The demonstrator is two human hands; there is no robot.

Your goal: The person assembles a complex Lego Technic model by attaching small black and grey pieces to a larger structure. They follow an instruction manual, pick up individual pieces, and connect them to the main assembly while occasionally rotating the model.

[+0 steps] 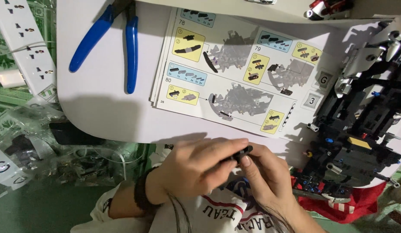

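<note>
At lower centre, the left hand [196, 170] and right hand [269, 179] meet, each grip pinching a small black piece [242, 153]; beyond, an instruction booklet [235, 69] lies on the white tabletop [101, 108], blue pliers [118, 39] upper left

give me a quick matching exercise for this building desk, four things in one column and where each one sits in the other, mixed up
Things:
1. blue-handled pliers
2. open instruction booklet
3. small black plastic piece
4. part-built black and grey brick model

Places:
A. on the right side of the white table
B. pinched between the fingertips of the left hand and right hand
C. at the top left of the table
D. flat in the middle of the table

Pairs: 1-C, 2-D, 3-B, 4-A
</note>
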